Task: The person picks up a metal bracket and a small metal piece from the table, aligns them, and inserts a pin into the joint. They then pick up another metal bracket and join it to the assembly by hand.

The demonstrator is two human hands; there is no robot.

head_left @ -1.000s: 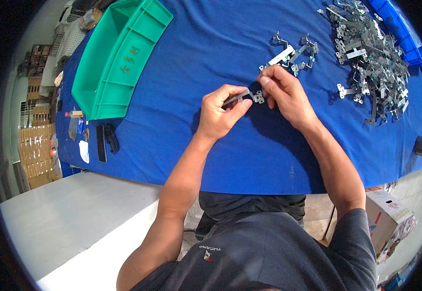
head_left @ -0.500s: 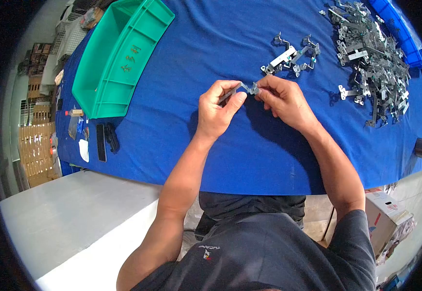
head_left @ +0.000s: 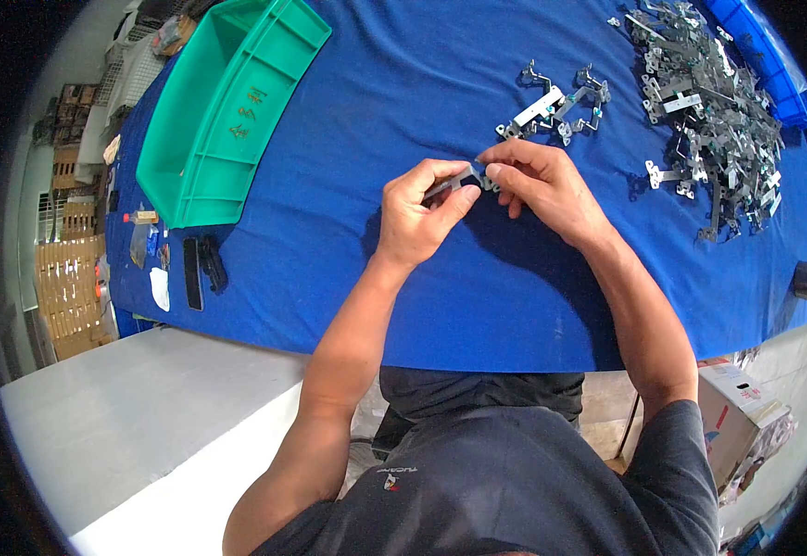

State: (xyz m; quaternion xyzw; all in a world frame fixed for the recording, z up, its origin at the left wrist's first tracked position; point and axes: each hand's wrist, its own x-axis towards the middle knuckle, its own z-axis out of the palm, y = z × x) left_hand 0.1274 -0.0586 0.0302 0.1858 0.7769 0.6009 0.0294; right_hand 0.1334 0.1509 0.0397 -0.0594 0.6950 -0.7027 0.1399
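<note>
Your left hand (head_left: 412,208) pinches a metal bracket (head_left: 467,174) as your right hand (head_left: 550,193), grip unclear, edges closer; a green bin (head_left: 222,169) stands left.

Green bin (head_left: 222,157), blue cloth (head_left: 348,111), carton (head_left: 730,412), black slab (head_left: 192,274), perhaps a phone

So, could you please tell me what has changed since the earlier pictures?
The right hand has moved slightly left, closer to the left hand. The bracket has changed angle since the previous picture. The left hand's hold on it, the pile and the green bin are unchanged.
</note>
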